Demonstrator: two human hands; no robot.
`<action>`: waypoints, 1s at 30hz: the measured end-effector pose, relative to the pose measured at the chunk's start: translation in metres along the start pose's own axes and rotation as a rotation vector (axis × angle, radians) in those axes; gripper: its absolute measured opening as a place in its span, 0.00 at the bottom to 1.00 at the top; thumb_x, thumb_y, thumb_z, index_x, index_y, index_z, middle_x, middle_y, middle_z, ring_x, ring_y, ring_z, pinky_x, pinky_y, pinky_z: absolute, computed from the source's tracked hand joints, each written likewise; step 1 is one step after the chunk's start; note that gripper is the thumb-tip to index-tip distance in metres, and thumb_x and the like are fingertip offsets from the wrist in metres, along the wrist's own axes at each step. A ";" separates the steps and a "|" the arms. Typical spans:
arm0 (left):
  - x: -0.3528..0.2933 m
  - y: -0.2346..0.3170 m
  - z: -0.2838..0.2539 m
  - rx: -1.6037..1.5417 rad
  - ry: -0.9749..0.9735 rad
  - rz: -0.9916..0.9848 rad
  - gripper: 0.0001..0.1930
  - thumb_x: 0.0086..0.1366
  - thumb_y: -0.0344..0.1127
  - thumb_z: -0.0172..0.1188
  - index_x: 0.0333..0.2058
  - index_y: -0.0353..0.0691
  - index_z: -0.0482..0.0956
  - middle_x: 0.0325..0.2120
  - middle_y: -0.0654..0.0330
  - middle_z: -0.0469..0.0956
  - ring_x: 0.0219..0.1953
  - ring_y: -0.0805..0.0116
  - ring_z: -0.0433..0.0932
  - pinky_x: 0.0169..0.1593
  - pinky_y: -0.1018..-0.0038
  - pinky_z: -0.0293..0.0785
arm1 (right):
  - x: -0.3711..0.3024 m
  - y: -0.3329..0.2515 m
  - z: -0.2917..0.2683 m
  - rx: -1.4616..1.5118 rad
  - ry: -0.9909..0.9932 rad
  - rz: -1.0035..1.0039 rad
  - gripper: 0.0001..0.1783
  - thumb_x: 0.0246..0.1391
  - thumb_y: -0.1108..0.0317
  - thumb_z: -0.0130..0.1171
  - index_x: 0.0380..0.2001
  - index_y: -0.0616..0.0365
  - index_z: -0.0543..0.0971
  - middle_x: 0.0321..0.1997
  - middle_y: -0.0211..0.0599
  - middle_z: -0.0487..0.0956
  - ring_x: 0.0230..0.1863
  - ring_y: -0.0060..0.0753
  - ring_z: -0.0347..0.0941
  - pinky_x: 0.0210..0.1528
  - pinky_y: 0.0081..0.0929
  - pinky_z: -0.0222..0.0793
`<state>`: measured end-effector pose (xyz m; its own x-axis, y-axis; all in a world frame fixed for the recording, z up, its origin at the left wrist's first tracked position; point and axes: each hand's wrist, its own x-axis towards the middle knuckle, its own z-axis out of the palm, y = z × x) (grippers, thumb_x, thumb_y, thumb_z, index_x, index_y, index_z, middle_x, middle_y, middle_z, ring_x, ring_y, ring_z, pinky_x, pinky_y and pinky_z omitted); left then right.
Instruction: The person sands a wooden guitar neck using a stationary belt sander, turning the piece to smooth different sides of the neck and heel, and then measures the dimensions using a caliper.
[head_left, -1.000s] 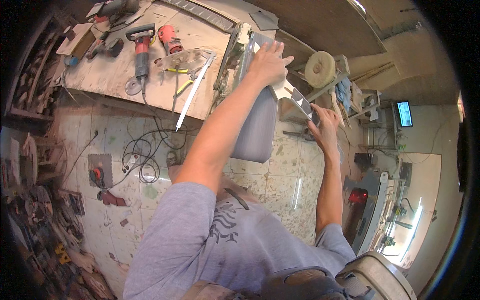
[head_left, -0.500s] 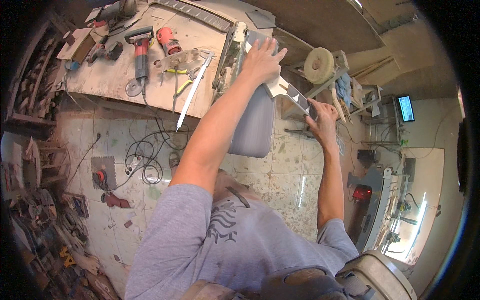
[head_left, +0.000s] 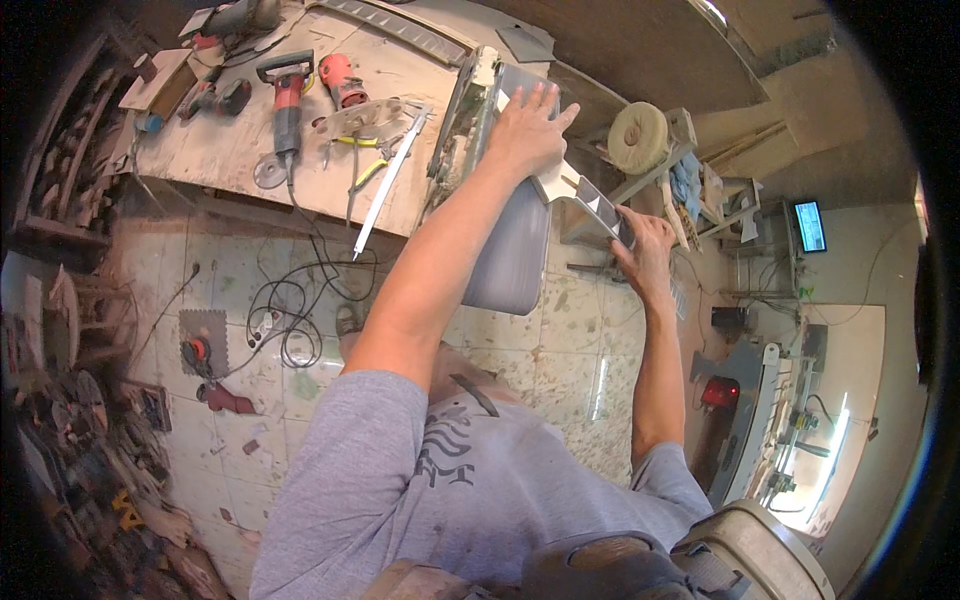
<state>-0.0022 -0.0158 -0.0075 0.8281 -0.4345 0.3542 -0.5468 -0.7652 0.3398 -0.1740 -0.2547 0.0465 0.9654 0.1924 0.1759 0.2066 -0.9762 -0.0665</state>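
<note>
A belt sander [head_left: 505,255] with a grey belt stands at the right end of the workbench. Across its belt lies a flat, pale, blade-like piece [head_left: 556,184] with a dark grip section [head_left: 604,210] bearing white marks. My left hand [head_left: 527,132] presses on the pale part from above, fingers spread, and covers much of it. Off to the belt's right, my right hand [head_left: 647,240] is closed around the dark end. The edge between piece and belt is hidden under my left hand.
On the workbench [head_left: 230,160] lie a red angle grinder [head_left: 286,105], another red power tool [head_left: 344,82], a caliper [head_left: 392,185] and yellow-handled pliers [head_left: 370,170]. A round buffing wheel [head_left: 638,137] stands right of the sander. Black cables [head_left: 290,310] coil on the tiled floor.
Both hands keep their hold on the piece. My right hand and the dark end have shifted very slightly downward; the view has also moved a little.
</note>
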 end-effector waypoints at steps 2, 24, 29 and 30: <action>0.000 0.001 -0.002 0.006 -0.013 0.002 0.36 0.69 0.41 0.47 0.76 0.56 0.57 0.77 0.47 0.50 0.79 0.48 0.47 0.79 0.50 0.41 | -0.001 0.000 0.001 0.012 0.016 -0.005 0.34 0.47 0.69 0.67 0.61 0.51 0.77 0.55 0.42 0.82 0.63 0.47 0.71 0.73 0.45 0.49; 0.011 0.006 0.009 -0.022 -0.029 0.011 0.35 0.70 0.43 0.49 0.76 0.56 0.59 0.77 0.45 0.52 0.79 0.48 0.49 0.78 0.48 0.42 | -0.003 0.003 -0.002 -0.019 -0.010 0.032 0.34 0.49 0.67 0.68 0.62 0.49 0.77 0.54 0.43 0.81 0.62 0.46 0.70 0.74 0.46 0.47; 0.012 0.005 0.010 -0.003 -0.010 0.005 0.35 0.70 0.43 0.49 0.76 0.56 0.58 0.76 0.45 0.54 0.79 0.48 0.50 0.78 0.48 0.43 | 0.000 0.005 -0.002 -0.034 -0.020 0.019 0.34 0.49 0.67 0.67 0.63 0.49 0.77 0.54 0.43 0.81 0.62 0.45 0.70 0.74 0.46 0.47; 0.011 0.005 0.009 0.004 -0.017 0.003 0.35 0.70 0.43 0.50 0.76 0.56 0.58 0.76 0.45 0.54 0.79 0.48 0.50 0.78 0.48 0.43 | 0.000 0.005 -0.002 -0.040 -0.022 0.015 0.34 0.50 0.67 0.67 0.63 0.49 0.77 0.54 0.43 0.81 0.62 0.45 0.70 0.74 0.46 0.47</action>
<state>0.0055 -0.0294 -0.0098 0.8283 -0.4452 0.3403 -0.5492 -0.7656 0.3351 -0.1727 -0.2599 0.0478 0.9717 0.1792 0.1539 0.1858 -0.9821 -0.0300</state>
